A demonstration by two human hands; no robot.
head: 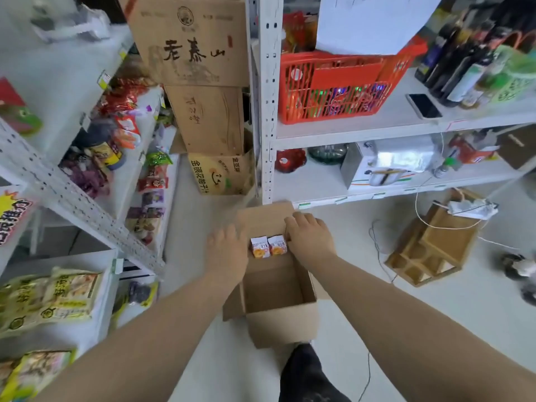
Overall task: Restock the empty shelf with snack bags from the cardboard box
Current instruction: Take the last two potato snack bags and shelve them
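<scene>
Both hands are down at the box. The left hand lies back-up along the left wall, fingers fairly straight and loose, gripping nothing I can see. The right hand sits at the far right corner with its fingers curled over; whether they hold the flap, a bag or nothing I cannot tell from here. Between the hands, just beside each, stand two small snack bags, shoulder to shoulder with their printed faces up. Their short row runs left to right, straight across the gap between the hands. They sit in the far half of the cardboard box, whose long side runs away from the person; the near half shows only bare bottom. Neither hand is clearly nearer, so I would expect a squeeze inward from both sides, or one bag to each hand. The box rests on the floor at the foot of a white shelving unit. A second rack to the left already carries packets. Which shelf is meant to take these I cannot say.
</scene>
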